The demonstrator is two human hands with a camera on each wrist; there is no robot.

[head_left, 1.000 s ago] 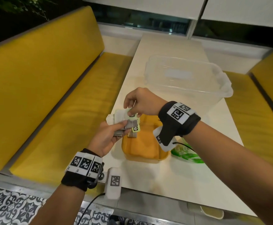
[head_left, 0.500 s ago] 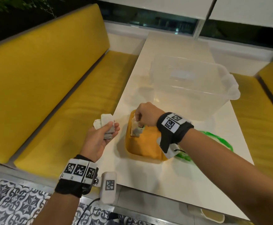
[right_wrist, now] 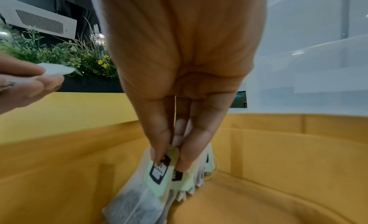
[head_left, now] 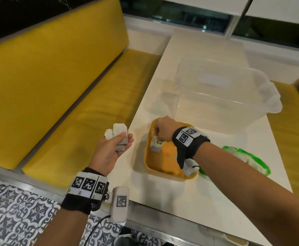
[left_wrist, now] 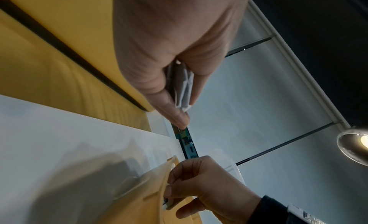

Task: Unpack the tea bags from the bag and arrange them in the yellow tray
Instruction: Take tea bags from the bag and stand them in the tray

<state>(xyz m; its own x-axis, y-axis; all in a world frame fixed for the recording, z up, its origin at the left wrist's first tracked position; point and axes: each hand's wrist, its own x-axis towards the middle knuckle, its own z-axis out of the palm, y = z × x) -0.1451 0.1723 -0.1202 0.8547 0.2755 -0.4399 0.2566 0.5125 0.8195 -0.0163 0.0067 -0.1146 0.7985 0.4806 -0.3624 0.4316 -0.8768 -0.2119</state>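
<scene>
The yellow tray (head_left: 163,167) sits near the table's front left edge. My right hand (head_left: 160,129) reaches into its far left corner and pinches tea bags (right_wrist: 139,191) by their pale green tags (right_wrist: 161,172), standing them against the tray wall (right_wrist: 268,125). My left hand (head_left: 116,142) hovers just left of the table edge, palm up, gripping a small stack of white tea bags (head_left: 117,132), seen edge-on in the left wrist view (left_wrist: 184,86). The green-rimmed clear bag (head_left: 248,157) lies right of the tray, partly hidden by my right forearm.
A large clear plastic tub (head_left: 221,93) stands on the white table (head_left: 189,201) just behind the tray. Yellow bench seats (head_left: 56,82) run along the left and the right. A tagged white device (head_left: 119,203) hangs by my left wrist.
My hands have parted: the right one carried tea bags down into the tray's far left corner, while the left drew back left off the table with the rest of the stack.
</scene>
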